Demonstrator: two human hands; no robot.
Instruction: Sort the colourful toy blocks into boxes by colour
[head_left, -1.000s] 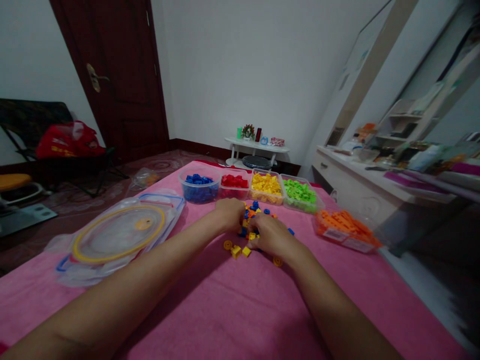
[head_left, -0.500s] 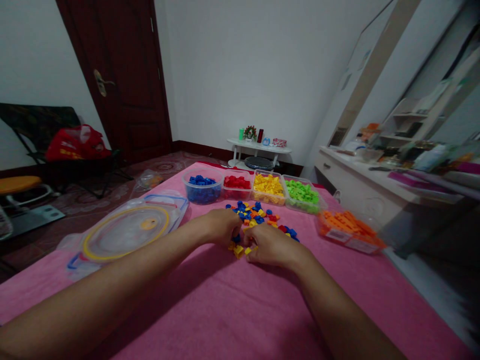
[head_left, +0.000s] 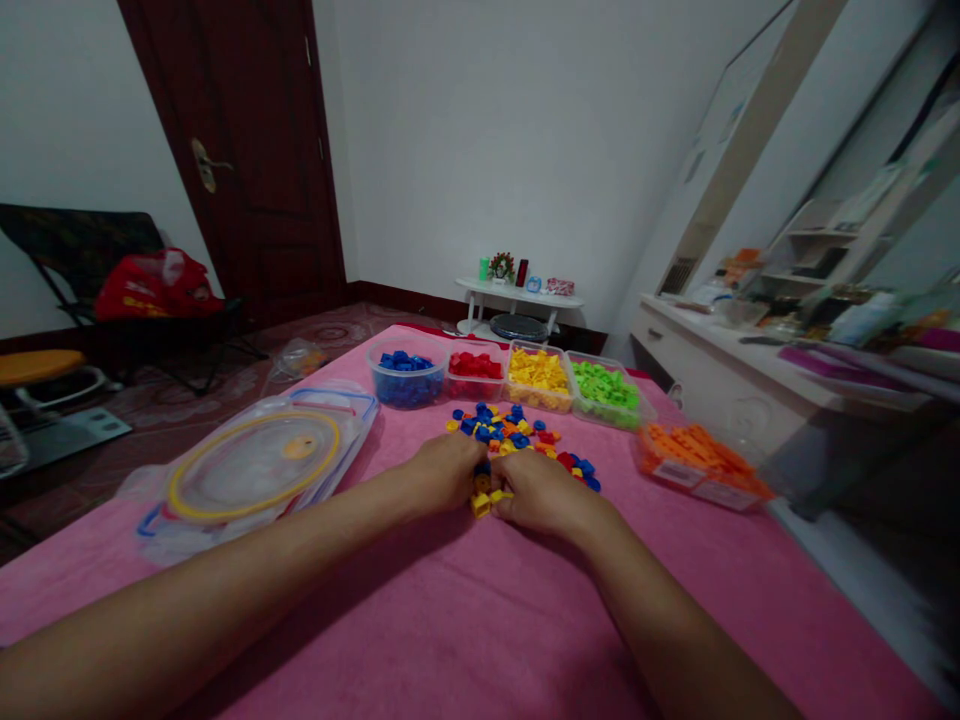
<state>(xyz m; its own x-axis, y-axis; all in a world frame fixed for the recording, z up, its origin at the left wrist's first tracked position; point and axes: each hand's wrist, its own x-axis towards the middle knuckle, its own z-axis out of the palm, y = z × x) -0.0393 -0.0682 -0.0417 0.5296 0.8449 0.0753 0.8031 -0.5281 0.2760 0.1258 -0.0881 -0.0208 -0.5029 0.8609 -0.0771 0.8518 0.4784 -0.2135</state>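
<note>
My left hand (head_left: pixel 448 472) is closed at the near edge of a pile of mixed small building blocks (head_left: pixel 504 428); its fingertips are mostly hidden, so what they hold cannot be made out. Beside it, my right hand (head_left: pixel 541 492) is curled, with thumb and fingers closed at a yellow building block (head_left: pixel 499 496). Another yellow building block (head_left: pixel 481 506) lies just below the gap between the two hands. The pile holds blue, yellow, red and orange pieces, and its middle is partly covered by my hands.
Behind the pile stand plastic containers of blue (head_left: pixel 406 386), red (head_left: pixel 475 374), yellow (head_left: pixel 538 376) and green blocks (head_left: pixel 606 392). An orange-filled box (head_left: pixel 699 464) sits right. Stacked clear lids (head_left: pixel 259 465) lie left on the pink cloth (head_left: pixel 450 620).
My left hand has shifted slightly right, nearer to my right hand. The yellow blocks between them sit closer together. The right hand has barely moved.
</note>
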